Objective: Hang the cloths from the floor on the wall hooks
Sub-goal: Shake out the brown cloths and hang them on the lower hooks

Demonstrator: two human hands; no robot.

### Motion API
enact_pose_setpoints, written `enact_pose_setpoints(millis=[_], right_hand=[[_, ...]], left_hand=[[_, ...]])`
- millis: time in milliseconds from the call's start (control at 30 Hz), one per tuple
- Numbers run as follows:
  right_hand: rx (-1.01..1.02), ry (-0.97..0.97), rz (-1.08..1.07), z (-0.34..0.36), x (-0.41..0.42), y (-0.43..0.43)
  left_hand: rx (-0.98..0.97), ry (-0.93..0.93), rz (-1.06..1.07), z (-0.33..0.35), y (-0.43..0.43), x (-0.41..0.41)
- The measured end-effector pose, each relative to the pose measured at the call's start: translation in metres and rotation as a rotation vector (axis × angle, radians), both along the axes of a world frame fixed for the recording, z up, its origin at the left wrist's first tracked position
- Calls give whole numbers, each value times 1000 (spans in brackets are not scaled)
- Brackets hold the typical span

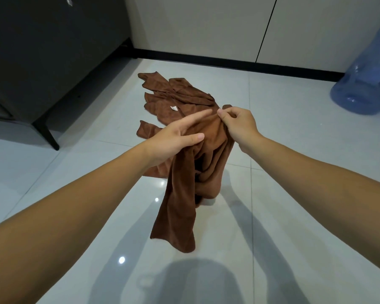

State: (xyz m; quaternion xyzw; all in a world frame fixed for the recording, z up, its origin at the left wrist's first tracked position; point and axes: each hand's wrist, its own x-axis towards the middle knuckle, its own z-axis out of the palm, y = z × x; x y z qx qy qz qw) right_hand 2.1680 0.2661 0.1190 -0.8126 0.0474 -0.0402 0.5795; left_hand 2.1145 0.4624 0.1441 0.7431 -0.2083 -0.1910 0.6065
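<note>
1. Right hand (239, 128) fingers pinch the hanging brown fabric cloth (184, 194); left hand (171, 143) thumb clamps it, forefinger straight.
2. Beyond the fingers: crumpled brown cloths (176, 95) on the glossy tiled floor (294, 132).
3. Black cabinet (42, 51) left, blue water jug (364, 84) right.

Matt brown terry cloth (206, 154), glossy pale floor tiles (294, 119), translucent blue plastic bottle (369, 84).
</note>
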Motion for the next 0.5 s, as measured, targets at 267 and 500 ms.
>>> enact_pose_setpoints(millis=[267, 500], right_hand=[[106, -51, -70, 15, 5, 1], [233, 75, 217, 22, 0, 6]], left_hand=[[214, 102, -120, 7, -8, -6], [65, 143, 194, 7, -8, 1]])
